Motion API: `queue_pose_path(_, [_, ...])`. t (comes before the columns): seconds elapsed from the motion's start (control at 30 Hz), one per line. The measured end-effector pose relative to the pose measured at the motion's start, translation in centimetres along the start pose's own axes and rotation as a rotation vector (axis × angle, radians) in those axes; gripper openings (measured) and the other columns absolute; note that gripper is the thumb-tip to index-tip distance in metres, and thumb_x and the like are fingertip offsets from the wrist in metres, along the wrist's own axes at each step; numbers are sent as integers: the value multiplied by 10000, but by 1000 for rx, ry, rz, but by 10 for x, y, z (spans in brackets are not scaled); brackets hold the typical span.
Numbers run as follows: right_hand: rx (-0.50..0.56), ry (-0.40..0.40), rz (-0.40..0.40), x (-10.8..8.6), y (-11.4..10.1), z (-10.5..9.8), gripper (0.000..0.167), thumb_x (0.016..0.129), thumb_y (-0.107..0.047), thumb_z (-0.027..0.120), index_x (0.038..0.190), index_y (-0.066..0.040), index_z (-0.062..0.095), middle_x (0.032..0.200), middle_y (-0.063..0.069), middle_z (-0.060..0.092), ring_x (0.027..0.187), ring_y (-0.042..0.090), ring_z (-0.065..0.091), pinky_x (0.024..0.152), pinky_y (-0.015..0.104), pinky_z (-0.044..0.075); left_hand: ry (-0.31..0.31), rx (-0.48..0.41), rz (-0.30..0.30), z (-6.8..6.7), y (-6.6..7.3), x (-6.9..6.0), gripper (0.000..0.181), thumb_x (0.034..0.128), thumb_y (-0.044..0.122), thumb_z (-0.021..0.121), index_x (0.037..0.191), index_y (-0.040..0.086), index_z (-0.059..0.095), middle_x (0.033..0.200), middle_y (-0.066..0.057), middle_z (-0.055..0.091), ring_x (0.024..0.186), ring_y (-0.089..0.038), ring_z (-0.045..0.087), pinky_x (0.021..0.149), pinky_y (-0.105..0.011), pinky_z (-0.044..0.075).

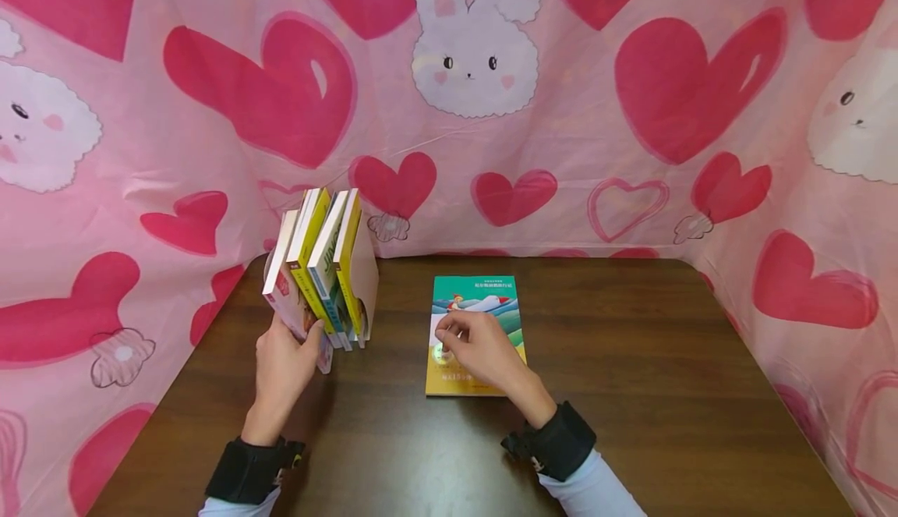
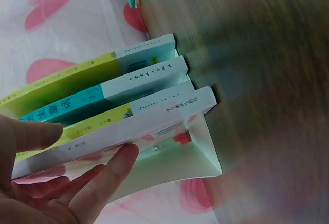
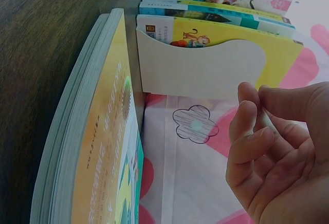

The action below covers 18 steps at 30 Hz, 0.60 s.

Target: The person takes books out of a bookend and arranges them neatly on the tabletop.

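In the head view my left hand (image 1: 282, 361) holds the leftmost book (image 1: 286, 295), a white and pink one, at its lower front. The left wrist view shows the thumb (image 2: 38, 134) by the spines and the other fingers against this book's cover. Beside it stand a yellow book (image 1: 306, 279), a white and teal book (image 1: 328, 277) and another yellow book (image 1: 348, 256) in a white book holder (image 3: 200, 70). My right hand (image 1: 484, 345) hovers above a stack of flat books, topped by a teal and yellow book (image 1: 456, 383). Its fingers are loosely bent and hold nothing.
The dark wooden table (image 1: 631, 345) carries the holder at the back left and the flat stack near the middle. A pink cloth (image 1: 575, 111) with hearts and rabbits hangs around the back and sides.
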State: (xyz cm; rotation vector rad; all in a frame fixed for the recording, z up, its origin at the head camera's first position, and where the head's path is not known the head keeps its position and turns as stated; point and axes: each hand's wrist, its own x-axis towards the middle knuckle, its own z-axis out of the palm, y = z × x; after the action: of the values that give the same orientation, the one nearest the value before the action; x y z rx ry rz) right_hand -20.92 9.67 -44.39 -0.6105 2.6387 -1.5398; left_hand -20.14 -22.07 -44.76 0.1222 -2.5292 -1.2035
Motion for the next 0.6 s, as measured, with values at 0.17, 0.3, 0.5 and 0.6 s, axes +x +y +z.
queue_pose_path(0.17, [-8, 6, -12, 0, 0, -1, 70, 1035, -159, 694, 984, -165, 742, 796, 72, 729, 656, 156, 603, 541, 280, 464, -14, 2, -9, 1, -2, 2, 583, 1020, 142, 697, 1495, -52, 419, 1399, -340, 582, 1193, -558, 618, 889, -661, 518])
queue_pose_path(0.3, [-18, 9, -5, 0, 0, 0, 78, 1036, -165, 694, 972, -180, 736, 794, 72, 731, 655, 151, 603, 539, 272, 454, -1, 8, -2, 2, -3, 2, 563, 1025, 133, 689, 1489, -61, 436, 1392, -344, 586, 1181, -559, 625, 903, -670, 509])
queue_pose_path(0.5, [-21, 7, -1, 0, 0, 0, 76, 1036, -178, 695, 973, -190, 734, 801, 74, 737, 667, 160, 609, 550, 271, 462, 33, 21, -3, 2, -2, -1, 500, 1021, 118, 686, 1438, -81, 495, 1335, -347, 622, 1140, -551, 651, 899, -664, 519])
queue_pose_path(0.6, [-19, 4, 1, 0, -1, 0, 70, 1034, -177, 699, 975, -184, 735, 803, 75, 737, 671, 161, 608, 550, 268, 466, 37, 21, -7, 0, -1, -5, 500, 1018, 101, 685, 1440, -93, 502, 1330, -352, 620, 1139, -561, 646, 901, -668, 515])
